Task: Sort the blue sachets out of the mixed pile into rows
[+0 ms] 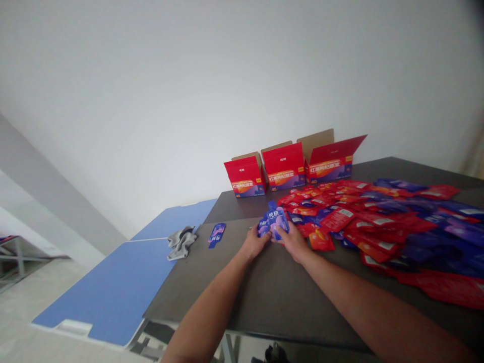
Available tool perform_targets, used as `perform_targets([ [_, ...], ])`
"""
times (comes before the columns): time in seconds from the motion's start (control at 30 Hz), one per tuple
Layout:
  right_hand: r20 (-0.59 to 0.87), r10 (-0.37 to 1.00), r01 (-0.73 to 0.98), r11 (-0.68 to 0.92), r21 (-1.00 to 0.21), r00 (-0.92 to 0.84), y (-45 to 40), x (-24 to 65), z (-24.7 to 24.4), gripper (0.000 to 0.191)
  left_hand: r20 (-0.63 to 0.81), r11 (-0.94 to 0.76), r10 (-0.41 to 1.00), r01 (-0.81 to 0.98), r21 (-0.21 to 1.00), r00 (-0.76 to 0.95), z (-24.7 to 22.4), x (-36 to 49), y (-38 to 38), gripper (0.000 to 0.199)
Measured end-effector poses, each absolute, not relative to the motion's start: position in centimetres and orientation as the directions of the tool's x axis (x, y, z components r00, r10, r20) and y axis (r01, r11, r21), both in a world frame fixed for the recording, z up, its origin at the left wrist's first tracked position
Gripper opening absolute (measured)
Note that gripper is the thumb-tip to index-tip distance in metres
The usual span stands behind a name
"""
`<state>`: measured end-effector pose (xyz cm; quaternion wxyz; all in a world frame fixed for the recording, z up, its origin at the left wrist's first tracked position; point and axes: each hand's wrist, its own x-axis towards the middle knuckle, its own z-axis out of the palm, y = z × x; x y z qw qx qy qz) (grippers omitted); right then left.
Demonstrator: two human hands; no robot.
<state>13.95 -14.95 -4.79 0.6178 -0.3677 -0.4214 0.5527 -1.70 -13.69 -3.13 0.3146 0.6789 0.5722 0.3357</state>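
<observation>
Two blue drink pouches with white lettering are held up over the dark table [212,282]. My left hand [255,243] is closed on the left blue pouch [263,227]. The fingers of my right hand [294,241] pinch the right blue pouch [278,219], which partly overlaps the other. Another blue pouch [217,235] lies flat on the table, left of my hands. To the right spreads a large heap of red pouches [342,217] and blue pouches [431,249], with one red pouch [321,239] close beside my right hand.
At the back stand three red cartons with raised flaps: a left carton [247,186], a middle carton [286,176] and a right carton [330,169]. A grey cloth [181,243] lies at the table's left edge, partly over a lower blue table [121,282]. Behind is a white wall.
</observation>
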Motion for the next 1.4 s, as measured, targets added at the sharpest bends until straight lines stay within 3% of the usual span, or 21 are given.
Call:
perform_targets([
  [0.2, 0.11, 0.994, -0.36, 0.105, -0.927, 0.006, -15.0, 13.9, -4.7, 0.036, 0.16, 0.091, 0.976, 0.944, 0.318, -0.148, -0.7, -8.9, -15.6, 0.069],
  [0.3, 0.115, 0.993, -0.366, 0.106, -0.924, -0.003, -15.0, 13.9, -4.7, 0.039, 0.141, 0.284, 0.945, 0.954, 0.1, -0.296, 0.0, -12.9, -17.0, 0.068],
  [0.4, 0.122, 0.992, -0.375, 0.114, -0.92, 0.002, -15.1, 13.9, -4.6, 0.041, 0.065, 0.395, 0.917, 0.919, -0.011, -0.393, -0.3, -16.2, -18.0, 0.068],
  [0.63, 0.106, 0.994, -0.362, 0.103, -0.926, 0.011, -15.0, 13.9, -4.7, 0.038, -0.045, 0.389, 0.918, 0.917, -0.086, -0.393, -1.9, -20.1, -17.6, 0.074],
  [0.83, 0.116, 0.993, -0.379, 0.112, -0.918, 0.013, -14.9, 13.9, -4.8, 0.04, -0.036, 0.478, 0.878, 0.878, -0.017, -0.478, -1.5, -19.4, -17.6, 0.095],
  [1.4, 0.109, 0.994, -0.364, 0.109, -0.925, 0.02, -14.8, 13.9, -4.8, 0.036, -0.078, 0.472, 0.877, 0.881, -0.037, -0.473, -0.9, -20.0, -17.9, 0.091],
])
